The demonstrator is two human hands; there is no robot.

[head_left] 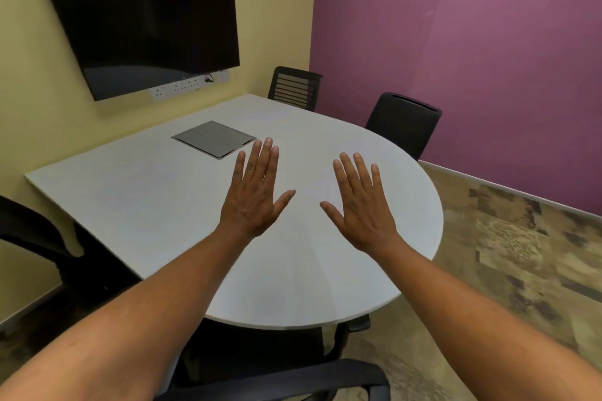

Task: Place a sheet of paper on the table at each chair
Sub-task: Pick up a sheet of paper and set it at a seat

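Both hands are out in front of me, palms down and fingers straight, holding nothing: my left hand [255, 195] and my right hand [361, 208] are side by side with a gap of bare tabletop between the thumbs. They are above the white table [146, 205], though I cannot tell whether they touch it. No sheet of paper shows anywhere in view. Just past my left fingertips a grey hatch [213, 139] is set flush into the tabletop. Out beyond my right hand the table's edge curves round in a wide arc and swings back under my right forearm; off to my left the edge runs straight to a sharp corner. One black chair [405, 124] stands just beyond the curved edge, past my right hand, and another chair [294, 86] is further off at the far side near the room's corner. A chair arm [29, 225] shows well left of my left forearm, and a chair [293, 378] is tucked under the near edge beneath my arms. Right of my right arm lies open patterned floor [508, 238], reaching to the purple wall [472, 42]. A dark screen [143, 19] hangs on the yellow wall beyond my left hand.
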